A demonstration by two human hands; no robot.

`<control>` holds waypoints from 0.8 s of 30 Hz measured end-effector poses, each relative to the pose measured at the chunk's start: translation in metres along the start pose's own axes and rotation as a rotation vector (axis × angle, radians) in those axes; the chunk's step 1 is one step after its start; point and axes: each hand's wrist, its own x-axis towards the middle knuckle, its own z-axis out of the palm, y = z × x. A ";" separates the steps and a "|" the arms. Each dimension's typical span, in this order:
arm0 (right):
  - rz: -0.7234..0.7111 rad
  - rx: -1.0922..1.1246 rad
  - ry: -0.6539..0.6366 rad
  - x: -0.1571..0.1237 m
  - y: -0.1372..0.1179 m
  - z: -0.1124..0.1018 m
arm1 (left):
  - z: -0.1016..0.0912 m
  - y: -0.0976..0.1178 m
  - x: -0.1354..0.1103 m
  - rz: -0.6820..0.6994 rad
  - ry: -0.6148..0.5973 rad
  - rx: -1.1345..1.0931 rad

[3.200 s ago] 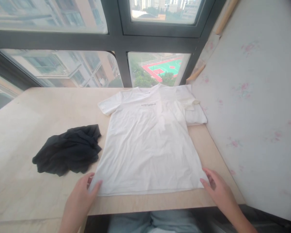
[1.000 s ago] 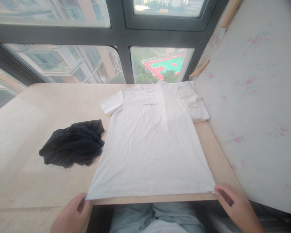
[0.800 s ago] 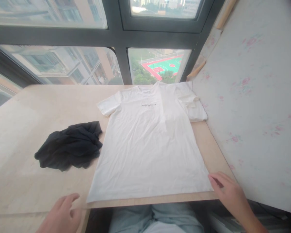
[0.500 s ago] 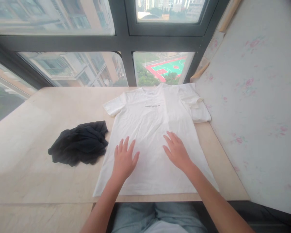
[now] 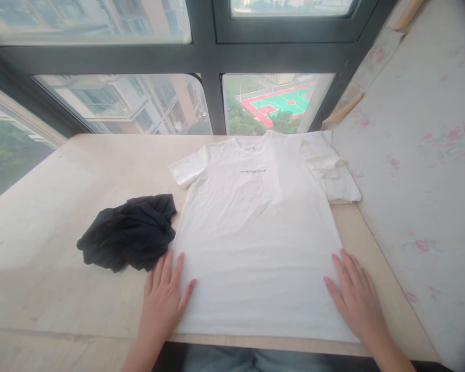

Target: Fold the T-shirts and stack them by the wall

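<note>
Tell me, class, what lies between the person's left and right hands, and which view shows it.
The lower part of the white T-shirt lies spread between the left hand and the right hand, as the head view shows.

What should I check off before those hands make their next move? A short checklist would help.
1. White T-shirt spread out, chest lettering facing up: ok.
2. Cloth free of creases: not ok; wrinkles show, mainly below the lettering.
3. Shirt clear of other laundry: not ok; its upper right part overlaps a folded white cloth.
4. Gap between shirt and crumpled black cloth: cannot tell; they lie so close that they may touch.
5. Left hand open, gripping nothing, at the shirt's left edge: ok.
6. Right hand open, gripping nothing, at the shirt's right edge: ok.
</note>
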 end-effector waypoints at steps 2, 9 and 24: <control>0.022 -0.002 0.041 -0.009 0.004 -0.002 | -0.003 -0.002 -0.008 0.005 0.036 0.001; -0.085 0.148 0.137 0.041 -0.052 -0.005 | -0.023 0.059 0.020 0.107 0.129 -0.122; -0.215 0.095 0.020 0.113 -0.100 0.031 | 0.012 0.100 0.102 0.225 0.042 -0.122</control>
